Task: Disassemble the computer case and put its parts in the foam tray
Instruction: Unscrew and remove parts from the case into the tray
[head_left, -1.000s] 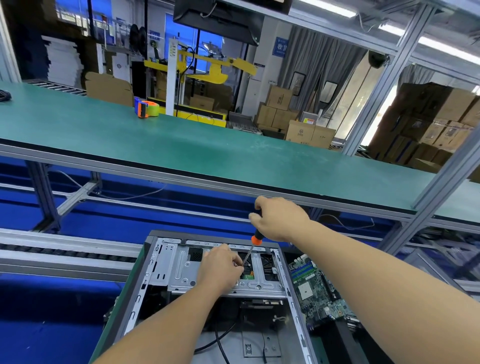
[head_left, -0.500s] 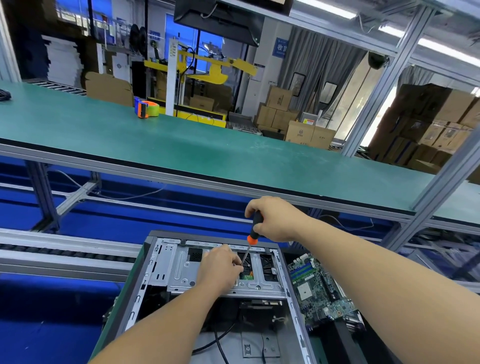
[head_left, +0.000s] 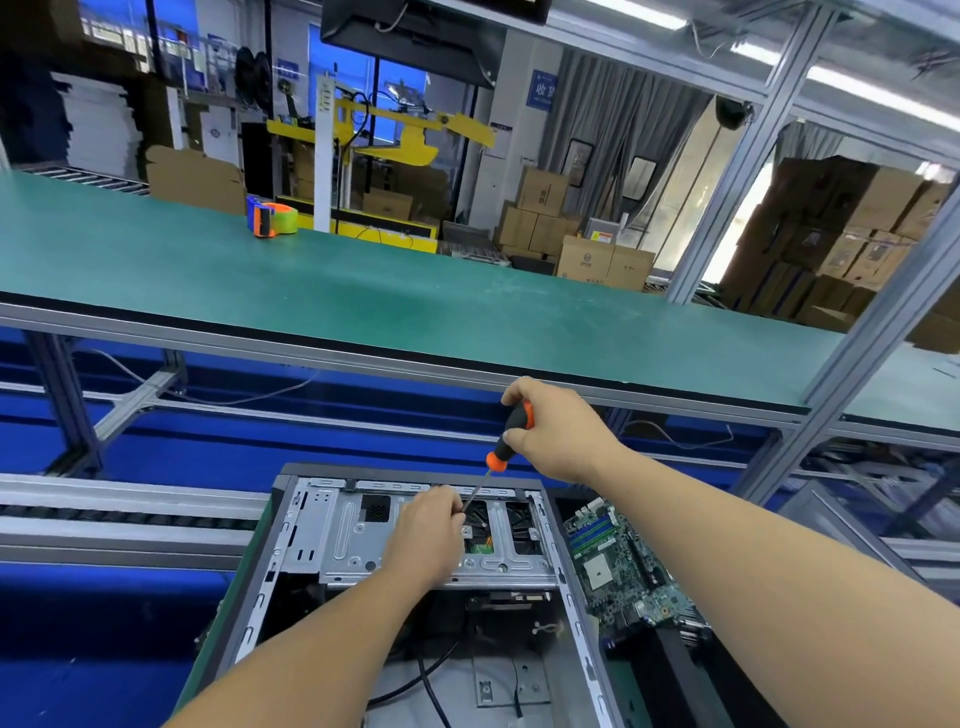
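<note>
Over the open computer case (head_left: 415, 597), the right hand (head_left: 561, 431) wraps its grip round the screwdriver (head_left: 506, 441) handle, shaft angled down to the drive bracket (head_left: 358, 540). Left hand (head_left: 426, 535) pinches near the tip, likely steadying it on a screw. Motherboard (head_left: 618, 566) lies beside the case; foam tray not in view.

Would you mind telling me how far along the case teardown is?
Done: the computer case is open and a motherboard lies beside it. In hand: the right hand holds the screwdriver, the left hand steadying its tip at the drive bracket. Left: bracket and cables; no foam tray shows.
</note>
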